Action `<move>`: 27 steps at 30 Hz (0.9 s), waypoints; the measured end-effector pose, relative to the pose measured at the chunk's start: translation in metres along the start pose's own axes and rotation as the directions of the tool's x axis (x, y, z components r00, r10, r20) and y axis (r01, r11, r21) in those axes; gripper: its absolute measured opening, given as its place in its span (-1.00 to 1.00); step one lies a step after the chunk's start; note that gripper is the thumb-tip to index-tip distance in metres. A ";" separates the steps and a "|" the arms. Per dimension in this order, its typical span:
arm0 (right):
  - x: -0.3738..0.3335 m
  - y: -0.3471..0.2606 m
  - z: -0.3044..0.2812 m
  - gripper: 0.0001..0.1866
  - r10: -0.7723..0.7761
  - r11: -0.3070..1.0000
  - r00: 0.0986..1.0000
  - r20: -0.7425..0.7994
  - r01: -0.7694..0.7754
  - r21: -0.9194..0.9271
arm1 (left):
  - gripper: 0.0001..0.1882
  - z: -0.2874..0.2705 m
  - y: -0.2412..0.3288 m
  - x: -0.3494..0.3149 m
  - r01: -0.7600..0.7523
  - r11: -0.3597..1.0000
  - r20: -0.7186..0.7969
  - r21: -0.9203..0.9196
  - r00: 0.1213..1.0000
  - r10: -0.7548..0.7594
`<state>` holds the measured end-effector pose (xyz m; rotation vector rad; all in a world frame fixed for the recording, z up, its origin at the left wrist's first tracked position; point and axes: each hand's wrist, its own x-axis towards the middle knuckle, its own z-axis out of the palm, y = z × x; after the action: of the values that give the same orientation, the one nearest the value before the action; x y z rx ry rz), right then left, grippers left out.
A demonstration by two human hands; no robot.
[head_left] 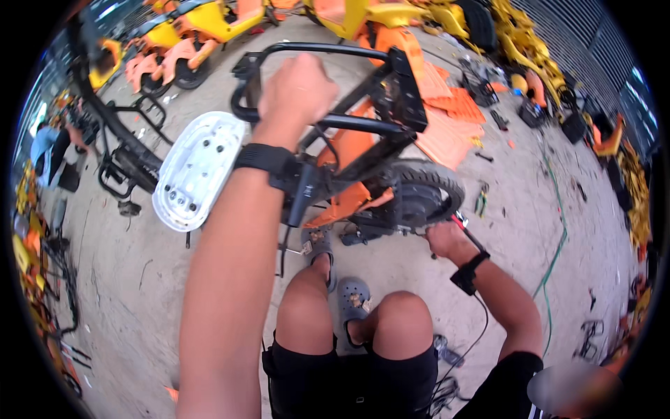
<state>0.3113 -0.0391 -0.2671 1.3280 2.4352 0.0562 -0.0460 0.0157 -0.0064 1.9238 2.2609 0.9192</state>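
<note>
In front of me a stripped scooter's black metal frame [363, 127] stands over its rear wheel [436, 185], with orange panels [345, 202] still on it. My left hand [300, 91] is closed at the loop of frame tubing; its fingertips are hidden behind the back of the hand. Low beside the wheel's hub, my right hand [450, 241] is closed around a tool with a red and black handle [471, 230]; the tool's working end is hard to make out. Left of the frame, a white plastic tray [218, 126] carries several small dark bolts or nuts.
Orange panels [453, 105] lie behind the wheel. Green-handled pliers [481, 199] and a green cord [560, 237] are on the floor at right. Yellow and orange scooters [223, 21] line the back. Another person [49, 150] crouches at far left.
</note>
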 end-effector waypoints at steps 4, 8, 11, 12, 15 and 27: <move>-0.002 -0.006 0.002 -0.73 0.066 0.997 0.991 0.114 -0.060 -0.048 | -0.67 -0.020 0.014 -0.013 0.047 0.999 0.090 -0.009 0.995 -0.046; -0.008 -0.007 -0.003 -0.78 0.023 0.996 0.999 0.034 -0.020 -0.084 | -0.80 -0.016 0.008 -0.016 -0.030 0.998 -0.001 -0.048 1.000 0.030; -0.002 0.001 0.013 -0.71 0.094 0.990 0.995 0.039 -0.090 -0.108 | -0.77 -0.015 0.006 -0.016 -0.070 0.992 0.047 -0.109 0.996 0.075; 0.007 -0.004 0.007 -0.70 0.091 0.990 0.994 0.056 -0.084 -0.109 | -0.77 -0.017 0.004 -0.016 -0.047 0.997 0.059 -0.067 0.997 0.051; -0.004 0.001 -0.017 -0.69 0.121 0.990 0.990 0.076 -0.114 -0.082 | -0.76 -0.010 0.015 -0.014 -0.082 0.996 0.012 -0.031 0.996 0.083; -0.011 0.013 0.014 -0.63 0.081 0.978 0.993 -0.084 -0.063 0.201 | -0.72 0.009 -0.008 0.004 -0.102 0.993 -0.067 0.052 0.992 0.105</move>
<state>0.3316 -0.0424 -0.2739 1.5308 2.5228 -0.1120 -0.0506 0.0230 -0.0159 2.0787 2.2599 0.9666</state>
